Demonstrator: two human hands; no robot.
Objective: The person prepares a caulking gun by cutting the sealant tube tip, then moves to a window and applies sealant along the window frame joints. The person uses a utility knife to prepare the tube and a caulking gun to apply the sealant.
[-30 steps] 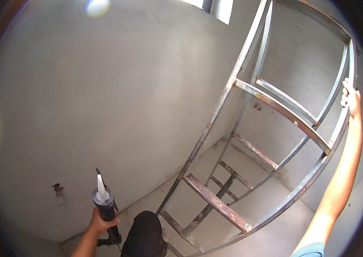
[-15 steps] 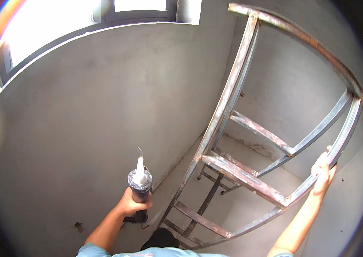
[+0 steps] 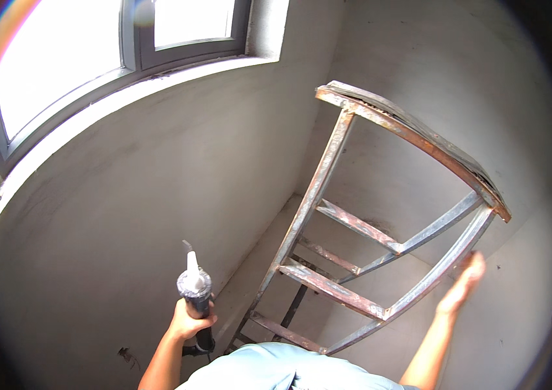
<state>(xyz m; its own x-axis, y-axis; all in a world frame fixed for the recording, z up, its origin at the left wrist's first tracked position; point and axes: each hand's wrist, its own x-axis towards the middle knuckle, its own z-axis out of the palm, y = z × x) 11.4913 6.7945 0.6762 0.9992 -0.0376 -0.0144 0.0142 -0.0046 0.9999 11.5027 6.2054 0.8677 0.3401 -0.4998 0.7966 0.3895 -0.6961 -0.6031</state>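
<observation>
Caulking gun [image 3: 194,292] upright in left hand [image 3: 188,320]; right hand [image 3: 461,286] beside ladder [image 3: 380,260].

Low in the frame, the left hand [image 3: 189,320] is clenched in a fist, while the right hand [image 3: 461,286] reaches up at lower right, fingers extended.

No packages, labels, signs, screens.
</observation>
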